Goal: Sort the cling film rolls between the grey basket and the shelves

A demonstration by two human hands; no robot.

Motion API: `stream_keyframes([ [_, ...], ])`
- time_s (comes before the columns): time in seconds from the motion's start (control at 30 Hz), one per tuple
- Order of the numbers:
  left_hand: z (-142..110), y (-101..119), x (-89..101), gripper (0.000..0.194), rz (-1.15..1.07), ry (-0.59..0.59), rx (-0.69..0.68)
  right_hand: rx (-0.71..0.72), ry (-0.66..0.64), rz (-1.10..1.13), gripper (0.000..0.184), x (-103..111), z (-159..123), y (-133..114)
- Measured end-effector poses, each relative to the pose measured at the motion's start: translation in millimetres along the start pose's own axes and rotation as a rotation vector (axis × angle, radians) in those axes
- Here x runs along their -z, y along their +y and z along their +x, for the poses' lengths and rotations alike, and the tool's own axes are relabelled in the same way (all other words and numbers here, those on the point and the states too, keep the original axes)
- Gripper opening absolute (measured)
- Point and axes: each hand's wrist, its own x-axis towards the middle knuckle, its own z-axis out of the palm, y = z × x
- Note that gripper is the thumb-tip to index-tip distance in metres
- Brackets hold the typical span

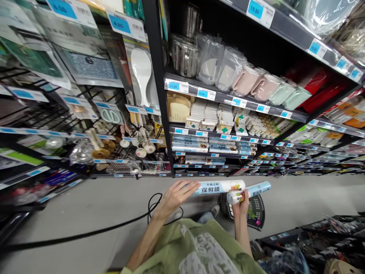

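My left hand [176, 196] grips the left end of a long blue-and-white cling film roll [216, 187], its printed label facing up. A second, shorter-looking cling film roll [259, 188] is in my right hand [242, 204], with the fingers around its underside. The two rolls lie close together at waist height, the right one tilted across the end of the left one. More cling film rolls [190, 144] in the same colours are stacked on a low shelf in front of me.
A black basket [260, 213] with a few items stands on the grey floor beside my feet. A black cable [85, 233] runs across the floor from the left. Shelves hold plastic cups [269, 86] and metal mugs [184, 55]. Another goods rack [308, 243] stands behind right.
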Motion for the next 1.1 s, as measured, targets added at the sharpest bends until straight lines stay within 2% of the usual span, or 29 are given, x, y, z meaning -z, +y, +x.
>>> stream_keyframes([
  [0.1, -4.3, -1.4, 3.7, 0.061, 0.003, 0.026, 0.007, 0.071, 0.066, -0.033, 0.039, -1.1, -1.0, -3.9],
  [0.33, -14.4, -4.0, 1.5, 0.059, 0.021, 0.066, 0.020, 0.045, 0.029, -0.079, 0.039, -14.9, -3.9, -21.0],
  [0.57, -6.5, 4.9, 3.8, 0.055, -0.028, 0.120, 0.033, 0.104, 0.032, -0.044, 0.042, -25.0, -2.9, -22.9],
  [0.8, -5.0, 7.7, 11.1, 0.048, -0.112, 0.167, -0.001, 0.152, 0.071, -0.029, 0.040, -20.7, -4.1, -17.9],
  [1.1, -10.2, 9.5, 8.7, 0.057, -0.255, 0.228, 0.020, 0.181, 0.068, 0.001, 0.036, -15.5, -10.1, -21.9],
])
